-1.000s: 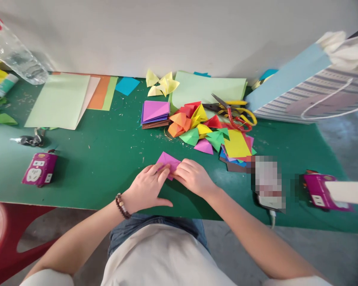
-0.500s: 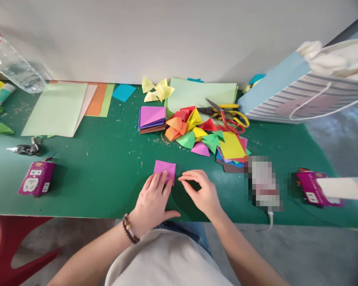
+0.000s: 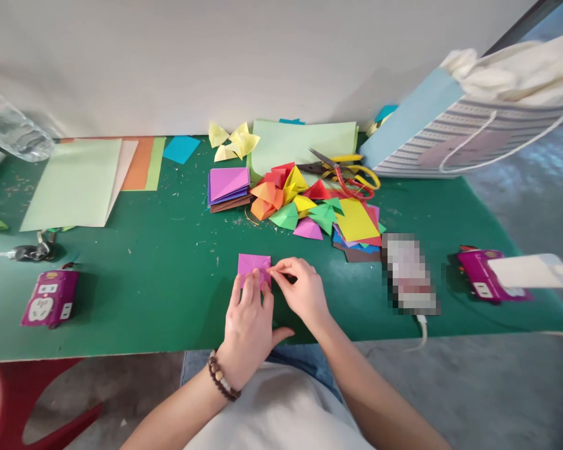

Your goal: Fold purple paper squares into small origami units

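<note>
A small square of creased purple paper [image 3: 252, 261] lies flat near the front of the green table. My left hand [image 3: 249, 315] rests over its lower part, fingers stretched out and pressing it down, thumb spread to the right. My right hand [image 3: 300, 284] pinches the paper's right edge between thumb and index finger. Behind the paper sits a stack of purple, blue and brown paper squares [image 3: 229, 183]. Folded paper pieces in orange [image 3: 266, 200], green [image 3: 285, 215] and purple [image 3: 308, 229] are heaped to the right of that stack.
Scissors [image 3: 351, 178] lie behind the heap, beside a striped paper bag [image 3: 417, 134]. A pixelated phone-like object [image 3: 410, 272] and a purple power socket [image 3: 485, 275] are on the right. Large paper sheets [image 3: 75, 181], keys [image 3: 40, 249] and another socket [image 3: 51, 297] are on the left.
My right hand has moved left from beside the purple paper and now pinches its right edge. My left hand stays on the paper. The camera view has shifted slightly.
</note>
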`<state>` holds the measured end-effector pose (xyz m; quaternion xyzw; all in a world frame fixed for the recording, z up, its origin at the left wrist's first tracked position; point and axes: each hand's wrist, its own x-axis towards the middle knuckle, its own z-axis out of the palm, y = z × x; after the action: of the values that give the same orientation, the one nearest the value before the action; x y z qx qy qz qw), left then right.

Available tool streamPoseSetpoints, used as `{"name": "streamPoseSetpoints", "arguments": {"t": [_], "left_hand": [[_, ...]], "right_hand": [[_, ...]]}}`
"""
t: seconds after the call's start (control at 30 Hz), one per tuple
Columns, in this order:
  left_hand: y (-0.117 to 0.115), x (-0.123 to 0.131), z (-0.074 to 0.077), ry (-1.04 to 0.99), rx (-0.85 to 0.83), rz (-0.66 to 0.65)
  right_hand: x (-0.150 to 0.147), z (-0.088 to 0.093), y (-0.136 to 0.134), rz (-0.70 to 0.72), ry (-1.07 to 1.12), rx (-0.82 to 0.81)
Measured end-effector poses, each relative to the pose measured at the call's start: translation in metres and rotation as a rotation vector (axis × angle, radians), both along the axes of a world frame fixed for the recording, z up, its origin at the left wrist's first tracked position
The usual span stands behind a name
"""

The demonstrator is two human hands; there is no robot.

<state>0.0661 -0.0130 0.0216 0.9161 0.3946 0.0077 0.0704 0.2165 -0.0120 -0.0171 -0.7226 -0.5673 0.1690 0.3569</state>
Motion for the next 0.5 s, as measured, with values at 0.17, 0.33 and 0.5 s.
{"name": "streamPoseSetpoints", "arguments": {"t": [0.17,0.33,0.5], "left_hand": [[-0.001,0.000,-0.002,0.007,0.002,0.002],[-0.002,-0.001,-0.004,-0.003,-0.005,0.006],[-0.001,-0.002,-0.003,-0.024,-0.017,0.004]], "right_hand": [[0.002,-0.001,0.013,-0.044,0.017,0.011],[0.004,-0.002,0.016,-0.057,0.047,0.010],[0.006,-0.004,0.020,-0.098,0.079,0.015]]}}
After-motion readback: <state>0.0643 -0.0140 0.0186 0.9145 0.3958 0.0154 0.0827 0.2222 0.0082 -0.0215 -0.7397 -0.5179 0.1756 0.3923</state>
